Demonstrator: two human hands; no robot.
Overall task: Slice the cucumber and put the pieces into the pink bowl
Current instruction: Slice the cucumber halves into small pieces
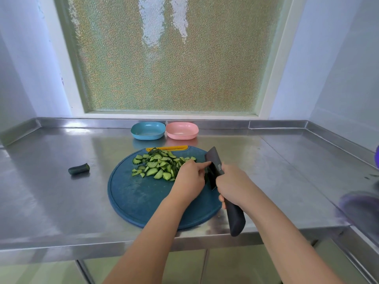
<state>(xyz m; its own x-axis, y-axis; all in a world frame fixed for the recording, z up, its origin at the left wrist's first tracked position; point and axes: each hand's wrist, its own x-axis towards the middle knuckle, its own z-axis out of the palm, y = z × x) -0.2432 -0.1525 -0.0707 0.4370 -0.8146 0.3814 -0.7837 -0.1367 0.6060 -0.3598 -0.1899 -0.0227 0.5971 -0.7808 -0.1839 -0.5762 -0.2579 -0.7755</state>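
A: Head view, item one?
B: Brushed stainless-steel tabletop with a raised rim, set under a frosted pebbled-glass window.

A: Item two?
B: Round dark-blue plastic cutting board, lying at the near middle of the tabletop. An orange strip runs along its far edge.

A: The task's thing?
B: Heap of pale green cucumber slices with dark skins, lying on the far half of the board. A dark green cucumber end stub lies on the bare tabletop, well apart to the left of the board.

A: Bowls?
B: Shallow pink plastic bowl with rounded corners, at the back of the tabletop beyond the board. Matching blue plastic bowl just beside it on the left.

A: Tool?
B: Black broad-bladed knife with a black handle, blade edge down on the right part of the board, handle reaching past the tabletop's near edge.

A: Hands?
B: Right hand: fingers wrapped round the knife handle, close behind the blade. Left hand: knuckles up, fingers curled downward, index finger stretched to touch the flat of the blade. A dark green scrap shows between that hand and the blade; I cannot tell whether the hand grips it.
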